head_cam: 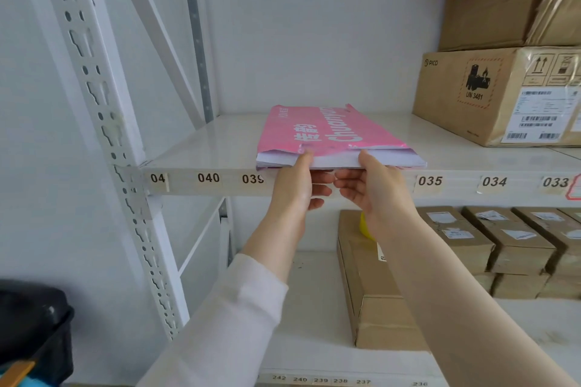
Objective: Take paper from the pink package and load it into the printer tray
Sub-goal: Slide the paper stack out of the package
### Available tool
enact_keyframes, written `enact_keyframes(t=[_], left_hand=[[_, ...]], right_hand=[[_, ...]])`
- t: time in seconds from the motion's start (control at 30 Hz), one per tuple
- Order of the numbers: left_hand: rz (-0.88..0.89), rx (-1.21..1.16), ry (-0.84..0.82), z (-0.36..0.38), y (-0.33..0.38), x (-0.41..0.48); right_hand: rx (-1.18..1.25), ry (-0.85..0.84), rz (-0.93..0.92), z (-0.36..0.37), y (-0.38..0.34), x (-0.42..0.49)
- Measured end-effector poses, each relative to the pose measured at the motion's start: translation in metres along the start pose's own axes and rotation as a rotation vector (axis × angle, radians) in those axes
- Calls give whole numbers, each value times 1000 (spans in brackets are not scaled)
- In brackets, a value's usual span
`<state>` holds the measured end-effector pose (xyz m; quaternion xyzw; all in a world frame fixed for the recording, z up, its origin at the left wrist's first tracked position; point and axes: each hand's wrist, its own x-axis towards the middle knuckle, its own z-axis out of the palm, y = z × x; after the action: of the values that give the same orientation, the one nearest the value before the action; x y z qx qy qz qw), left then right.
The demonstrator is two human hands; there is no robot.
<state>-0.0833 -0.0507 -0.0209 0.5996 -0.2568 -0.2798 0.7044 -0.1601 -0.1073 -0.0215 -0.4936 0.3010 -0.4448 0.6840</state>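
A pink package (327, 129) with white lettering lies flat on the upper white shelf (201, 148), its torn open end toward me. A stack of white paper (390, 160) shows at that open end, jutting slightly over the shelf's front edge. My left hand (295, 185) grips the paper stack's front edge near its left side, thumb on top and fingers beneath. My right hand (374, 188) grips the same edge further right, thumb on top as well. No printer tray shows clearly in this view.
A large brown carton (490, 94) marked UN 3481 stands on the same shelf at right, with more cartons stacked above. Several small cardboard boxes (503, 245) and a long flat box (371, 286) fill the lower shelf. A black object (31, 330) sits at bottom left, beside the perforated upright (103, 110).
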Motion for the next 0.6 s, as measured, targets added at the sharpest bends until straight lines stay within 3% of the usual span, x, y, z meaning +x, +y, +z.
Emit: enact_keyframes(t=[0.33,0.5,0.6], left_hand=[[100,49,-9,-12,-23,-40],[102,24,-8,-19,-31,-71],[96,26,-1,-19,-39,-91]], right_hand=[[-28,20,-55,-21,17,-48],[263,-33,76,-52,11,-73],[314,-60,157,-79,4,-79]])
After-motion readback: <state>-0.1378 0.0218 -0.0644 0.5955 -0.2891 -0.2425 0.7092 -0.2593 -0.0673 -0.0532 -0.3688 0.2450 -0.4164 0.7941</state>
